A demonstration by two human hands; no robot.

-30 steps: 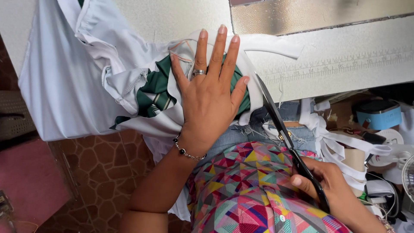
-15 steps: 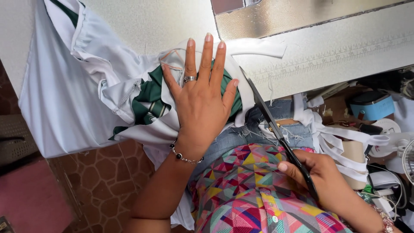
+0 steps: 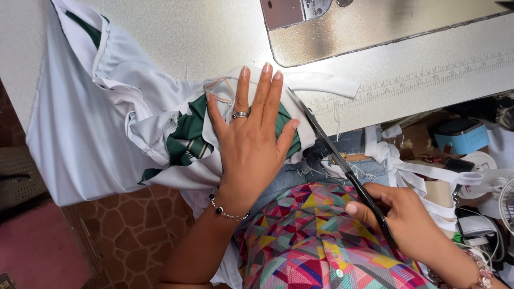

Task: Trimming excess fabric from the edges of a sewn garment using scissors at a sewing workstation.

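Fingers spread, the left hand point(image 3: 251, 144) presses flat on the white and green garment point(image 3: 134, 134) at the table's point(image 3: 203, 37) near edge. Right hand point(image 3: 401, 219) — its grip closed around the black scissors point(image 3: 342, 166) — holds the blades just beside the cloth, seemingly touching its edge.

- I'm sitting at a sewing station, a small tailoring workshop or a home sewing corner; I cannot tell which
- Far ahead of me is the metal bed of a sewing machine point(image 3: 375, 27), set into a pale speckled table point(image 3: 187, 37)
- A printed measuring scale point(image 3: 428, 80) runs along the table's near edge on the right
- White and green fabric point(image 3: 107, 134) lies over the table's left end
- Black scissors point(image 3: 342, 166) and loose white fabric strips point(image 3: 417, 171) are on my right
- Below left is a floor of brown stone-pattern tiles point(image 3: 123, 225)
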